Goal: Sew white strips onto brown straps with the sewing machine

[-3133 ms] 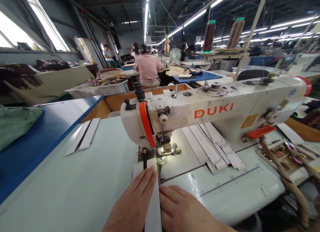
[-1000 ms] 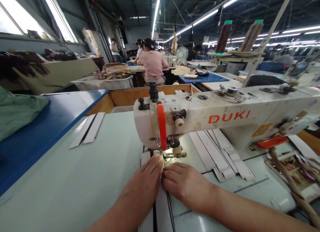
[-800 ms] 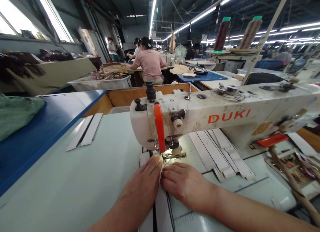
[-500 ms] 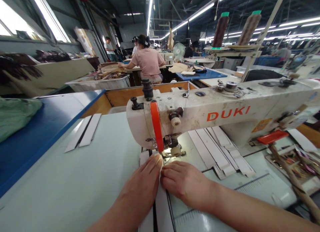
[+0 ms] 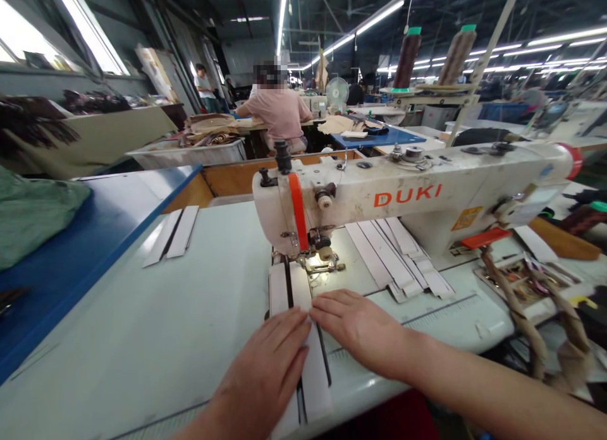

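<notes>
A long white strip with dark edges (image 5: 313, 370) runs from under the sewing machine's presser foot (image 5: 317, 263) towards me, beside a second white strip (image 5: 279, 288) on its left. My left hand (image 5: 277, 345) lies over both strips, fingers stretched forward and flat. At the strip's right edge, my right hand (image 5: 353, 320) rests with its fingers extended and their tips touching that edge. Neither hand is closed around anything. The white sewing machine (image 5: 351, 193) has a red guard (image 5: 298, 211) in front of its needle area, which partly hides the needle.
More white strips (image 5: 398, 256) lie under the machine arm, and two (image 5: 173, 234) lie at the far left. A parts tray (image 5: 526, 275) stands at right. A blue table (image 5: 109, 206) borders the left side. A co-worker in pink (image 5: 279, 114) sits ahead.
Both hands have slid back towards me, away from the presser foot, uncovering more of the strips. My fingers now lie flatter. The camera view has shifted a little.
</notes>
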Demonstrator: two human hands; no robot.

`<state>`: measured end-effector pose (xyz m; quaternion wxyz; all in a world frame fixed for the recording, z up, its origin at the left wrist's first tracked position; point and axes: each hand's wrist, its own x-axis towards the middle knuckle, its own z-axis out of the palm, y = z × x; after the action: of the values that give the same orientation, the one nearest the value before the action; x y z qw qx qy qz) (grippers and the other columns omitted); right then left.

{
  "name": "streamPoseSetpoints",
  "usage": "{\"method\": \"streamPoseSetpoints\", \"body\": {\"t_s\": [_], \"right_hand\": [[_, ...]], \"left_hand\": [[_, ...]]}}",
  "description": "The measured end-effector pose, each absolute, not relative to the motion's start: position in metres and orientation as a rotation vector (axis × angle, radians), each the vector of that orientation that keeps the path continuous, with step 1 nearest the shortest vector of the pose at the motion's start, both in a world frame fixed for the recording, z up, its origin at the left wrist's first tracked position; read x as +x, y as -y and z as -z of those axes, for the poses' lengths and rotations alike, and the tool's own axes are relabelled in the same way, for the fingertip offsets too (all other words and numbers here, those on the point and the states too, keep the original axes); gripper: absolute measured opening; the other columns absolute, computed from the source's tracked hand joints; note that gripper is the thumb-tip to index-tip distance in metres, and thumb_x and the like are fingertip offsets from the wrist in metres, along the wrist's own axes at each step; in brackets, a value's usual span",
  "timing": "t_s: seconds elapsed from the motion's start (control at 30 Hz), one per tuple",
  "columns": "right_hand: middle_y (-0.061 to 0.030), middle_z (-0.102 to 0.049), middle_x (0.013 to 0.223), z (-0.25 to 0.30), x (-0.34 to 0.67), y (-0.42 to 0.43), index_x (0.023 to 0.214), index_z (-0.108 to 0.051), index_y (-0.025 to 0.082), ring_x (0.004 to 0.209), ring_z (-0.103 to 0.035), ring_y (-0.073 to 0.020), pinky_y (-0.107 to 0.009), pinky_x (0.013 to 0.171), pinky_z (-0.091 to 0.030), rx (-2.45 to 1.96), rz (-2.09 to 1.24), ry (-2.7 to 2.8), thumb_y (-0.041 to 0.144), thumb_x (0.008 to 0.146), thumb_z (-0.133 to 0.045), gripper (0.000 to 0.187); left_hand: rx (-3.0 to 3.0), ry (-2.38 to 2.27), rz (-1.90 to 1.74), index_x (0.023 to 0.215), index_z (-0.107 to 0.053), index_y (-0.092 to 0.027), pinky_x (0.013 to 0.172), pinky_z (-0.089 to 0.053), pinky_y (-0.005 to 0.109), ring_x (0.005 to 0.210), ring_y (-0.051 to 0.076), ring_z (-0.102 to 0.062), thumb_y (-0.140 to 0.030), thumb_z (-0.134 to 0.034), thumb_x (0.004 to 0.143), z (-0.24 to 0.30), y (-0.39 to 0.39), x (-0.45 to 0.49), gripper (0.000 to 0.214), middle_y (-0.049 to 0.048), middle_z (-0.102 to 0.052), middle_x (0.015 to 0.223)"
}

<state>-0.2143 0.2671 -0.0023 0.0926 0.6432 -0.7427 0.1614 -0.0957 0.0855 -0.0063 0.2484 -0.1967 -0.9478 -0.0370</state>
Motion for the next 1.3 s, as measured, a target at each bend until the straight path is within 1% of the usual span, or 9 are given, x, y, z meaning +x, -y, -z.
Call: {"method": "streamPoseSetpoints", "body": {"t_s": [0.07,0.17,0.3,0.4,0.63,0.83,0.97,1.1,1.3], "right_hand": [[-0.0115,-0.065,0.118,0.003,-0.201,-0.280,0.119,-0.057,0.011,0.111,-0.057,-0.0200,-0.036,0.099,-0.045,1.871,-0.577,2.275,0.016,0.095,-0.049,0.026],[-0.0081,-0.067,0.108,0.005,-0.183,-0.295,0.112,-0.061,0.015,0.107,-0.056,-0.0187,-0.033,0.097,-0.044,1.846,-0.784,2.310,0.017,0.095,-0.046,0.022],[-0.0082,-0.064,0.093,0.009,-0.173,-0.306,0.098,-0.063,0.015,0.094,-0.056,-0.0192,-0.033,0.088,-0.047,1.885,-0.927,2.231,0.015,0.093,-0.043,0.020],[-0.0083,-0.061,0.089,0.009,-0.173,-0.309,0.097,-0.063,0.014,0.089,-0.053,-0.0199,-0.034,0.084,-0.048,1.918,-0.927,2.191,0.016,0.093,-0.041,0.022],[-0.0088,-0.061,0.090,0.011,-0.176,-0.311,0.103,-0.062,0.011,0.090,-0.052,-0.0200,-0.034,0.086,-0.047,1.985,-0.910,2.143,0.016,0.092,-0.041,0.024],[-0.0091,-0.060,0.089,0.013,-0.176,-0.311,0.101,-0.062,0.012,0.089,-0.052,-0.0205,-0.034,0.084,-0.048,1.985,-0.900,2.093,0.017,0.092,-0.043,0.022],[-0.0095,-0.060,0.088,0.012,-0.177,-0.311,0.102,-0.061,0.012,0.088,-0.051,-0.0208,-0.034,0.083,-0.048,1.995,-0.889,2.073,0.017,0.091,-0.042,0.022],[-0.0093,-0.060,0.089,0.014,-0.177,-0.312,0.103,-0.061,0.012,0.090,-0.051,-0.0210,-0.035,0.084,-0.047,2.001,-0.869,2.092,0.018,0.091,-0.043,0.023],[-0.0097,-0.060,0.089,0.014,-0.178,-0.312,0.104,-0.062,0.012,0.091,-0.051,-0.0212,-0.035,0.085,-0.047,2.008,-0.869,2.085,0.018,0.092,-0.043,0.023]], "left_hand": [[-0.689,2.583,0.136,0.113,-0.063,-0.016,0.097,-0.051,0.030,0.109,0.019,-0.063,-0.021,-0.042,0.095,0.002,-0.092,-0.077,0.028,0.0086,-0.069,0.114],[-0.775,2.516,0.133,0.106,-0.066,-0.020,0.093,-0.053,0.028,0.103,0.018,-0.066,-0.025,-0.044,0.095,0.007,-0.096,-0.061,0.025,0.0049,-0.072,0.106],[-0.752,2.374,0.141,0.103,-0.067,-0.023,0.092,-0.052,0.025,0.102,0.016,-0.066,-0.011,-0.033,0.095,0.028,-0.092,-0.057,0.038,0.0014,-0.074,0.101],[-0.789,2.393,0.099,0.106,-0.067,-0.023,0.092,-0.052,0.026,0.106,0.017,-0.065,-0.009,-0.032,0.094,0.037,-0.089,-0.055,0.039,0.0022,-0.073,0.103],[-0.809,2.434,0.035,0.113,-0.065,-0.021,0.096,-0.051,0.029,0.115,0.019,-0.061,-0.008,-0.033,0.092,0.039,-0.088,-0.048,0.041,0.0051,-0.072,0.111],[-0.807,2.421,0.090,0.108,-0.068,-0.020,0.100,-0.047,0.027,0.116,0.017,-0.060,-0.010,-0.035,0.095,0.029,-0.094,-0.052,0.037,0.0032,-0.072,0.111],[-0.767,2.319,0.158,0.104,-0.070,-0.018,0.103,-0.044,0.028,0.118,0.017,-0.058,-0.009,-0.034,0.096,0.035,-0.096,-0.053,0.039,0.0040,-0.072,0.109],[-0.806,2.361,0.100,0.106,-0.069,-0.016,0.101,-0.047,0.031,0.121,0.020,-0.056,-0.006,-0.033,0.094,0.039,-0.094,-0.050,0.039,0.0064,-0.071,0.113],[-0.910,2.442,-0.082,0.113,-0.066,-0.014,0.099,-0.050,0.033,0.122,0.023,-0.056,-0.003,-0.033,0.092,0.022,-0.092,-0.048,0.041,0.0090,-0.068,0.120]]}}
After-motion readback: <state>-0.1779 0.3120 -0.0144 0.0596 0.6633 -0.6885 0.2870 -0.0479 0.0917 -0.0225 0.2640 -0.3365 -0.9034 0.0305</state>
